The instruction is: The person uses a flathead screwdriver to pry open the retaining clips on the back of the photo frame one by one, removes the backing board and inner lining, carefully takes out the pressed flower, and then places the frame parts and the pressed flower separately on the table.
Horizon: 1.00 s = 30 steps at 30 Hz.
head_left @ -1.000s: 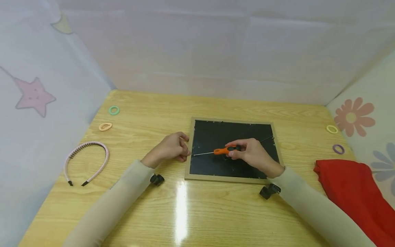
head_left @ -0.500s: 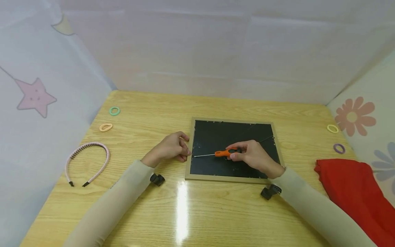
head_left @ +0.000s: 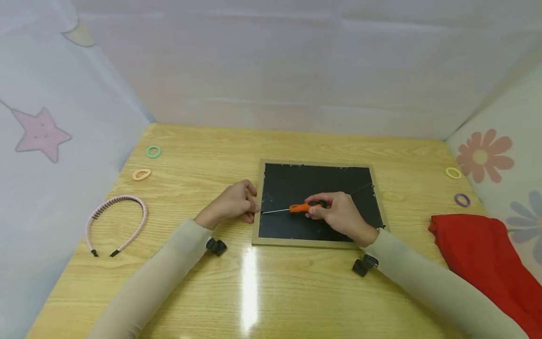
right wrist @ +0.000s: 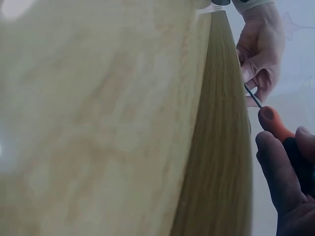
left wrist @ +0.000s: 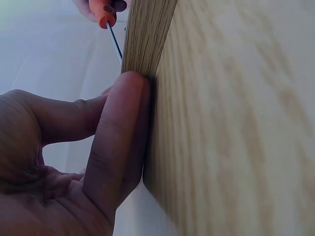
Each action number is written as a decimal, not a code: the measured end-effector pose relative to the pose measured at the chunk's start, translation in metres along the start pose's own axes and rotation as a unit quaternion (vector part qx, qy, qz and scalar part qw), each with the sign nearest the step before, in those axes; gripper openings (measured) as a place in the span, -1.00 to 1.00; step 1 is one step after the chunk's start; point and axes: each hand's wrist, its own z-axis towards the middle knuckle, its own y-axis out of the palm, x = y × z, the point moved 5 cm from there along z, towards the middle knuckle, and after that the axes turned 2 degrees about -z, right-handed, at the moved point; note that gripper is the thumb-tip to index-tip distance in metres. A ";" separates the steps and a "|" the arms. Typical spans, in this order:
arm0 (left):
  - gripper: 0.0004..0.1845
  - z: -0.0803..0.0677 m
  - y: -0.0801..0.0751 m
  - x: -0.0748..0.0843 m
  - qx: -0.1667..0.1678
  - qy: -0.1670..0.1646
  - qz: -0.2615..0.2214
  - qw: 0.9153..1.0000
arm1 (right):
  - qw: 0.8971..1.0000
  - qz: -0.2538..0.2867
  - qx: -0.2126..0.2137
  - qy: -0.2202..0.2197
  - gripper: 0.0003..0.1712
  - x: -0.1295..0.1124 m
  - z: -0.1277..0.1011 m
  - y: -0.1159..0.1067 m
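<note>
Holding: the right hand (head_left: 338,217) pinches the orange-and-black handle of a small screwdriver (head_left: 306,206), fingers curled round it, above the dark backing of a picture frame (head_left: 317,243) lying face down on the wooden table (head_left: 296,292).
Bracing: the left hand (head_left: 232,203) rests against the frame's left edge with fingers loosely curled; the left wrist view shows a fingertip (left wrist: 123,123) pressed flat on the wooden moulding, gripping nothing.
Tool position: the thin shaft reaches left across the backing, its tip at the frame's left inner edge, just beside the left hand's fingers.
Handling, screwdriver: probably light and rigid; the slim shaft may flex or slip off its mark, so the ribbed handle is the likely place to hold.
Handling, frame: seemingly stiff and flat, light enough to slide on the glossy table; any glass beneath would be fragile, so hold it by the wooden rim.
Hidden: what the tip touches is too small to tell; the frame's front faces down; both wrist views are mostly blurred wood.
Surroundings: left of the frame, a pink headband (head_left: 116,223); right of it, a red cloth (head_left: 478,249).
</note>
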 end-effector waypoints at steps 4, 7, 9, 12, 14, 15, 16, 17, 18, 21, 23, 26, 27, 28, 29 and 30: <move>-0.57 0.001 -0.001 0.001 0.003 0.001 -0.004 1.000 | 1.000 -0.007 0.012 -0.004 -0.63 -0.003 0.001 0.001; -0.57 0.000 -0.001 -0.001 0.001 0.000 -0.010 1.000 | 1.000 -0.007 0.011 0.001 -0.63 -0.004 0.000 0.002; -0.58 0.000 -0.001 -0.002 0.001 -0.001 -0.014 1.000 | 1.000 -0.009 0.011 -0.001 -0.62 -0.005 -0.001 0.002; -0.57 -0.001 0.000 -0.003 0.003 -0.001 -0.021 1.000 | 1.000 -0.018 0.017 -0.017 -0.62 -0.011 -0.002 0.001; -0.57 0.000 0.000 -0.003 0.003 0.001 -0.024 1.000 | 0.999 -0.020 0.023 -0.036 -0.62 -0.014 -0.001 -0.001; -0.57 0.000 0.000 -0.002 0.001 0.003 -0.024 1.000 | 0.998 -0.020 0.026 -0.044 -0.62 -0.017 0.000 -0.003; -0.57 -0.001 0.000 -0.002 0.001 0.004 -0.025 1.000 | 0.998 -0.019 0.027 -0.053 -0.63 -0.020 0.001 -0.003; -0.57 -0.001 0.000 -0.003 0.000 0.005 -0.027 1.000 | 0.998 -0.017 0.029 -0.060 -0.64 -0.024 0.002 -0.004; -0.57 -0.001 0.000 -0.003 -0.001 0.006 -0.028 1.000 | 0.997 -0.012 0.029 -0.068 -0.65 -0.028 0.004 -0.004; -0.58 -0.001 0.000 -0.003 0.000 0.005 -0.029 1.000 | 0.995 -0.004 0.034 -0.095 -0.69 -0.045 0.010 -0.002; -0.58 0.000 0.000 -0.003 0.000 0.007 -0.031 0.999 | 0.992 -0.011 0.041 -0.117 -0.74 -0.058 0.014 0.001; -0.59 0.000 0.000 -0.002 -0.002 0.009 -0.034 0.999 | 0.985 -0.045 0.047 -0.160 -0.80 -0.080 0.018 0.009; -0.60 0.000 0.000 -0.002 -0.004 0.012 -0.034 0.999 | 0.982 -0.059 0.047 -0.173 -0.82 -0.087 0.019 0.012; -0.60 0.001 0.000 -0.002 -0.005 0.015 -0.033 0.999 | 0.978 -0.076 0.047 -0.190 -0.83 -0.095 0.020 0.016; -0.61 0.000 -0.001 -0.003 -0.006 0.018 -0.031 0.999 | 0.973 -0.091 0.044 -0.207 -0.83 -0.102 0.020 0.020; -0.62 0.000 -0.001 -0.003 -0.006 0.019 -0.030 0.999 | 0.967 -0.110 0.043 -0.227 -0.83 -0.110 0.021 0.024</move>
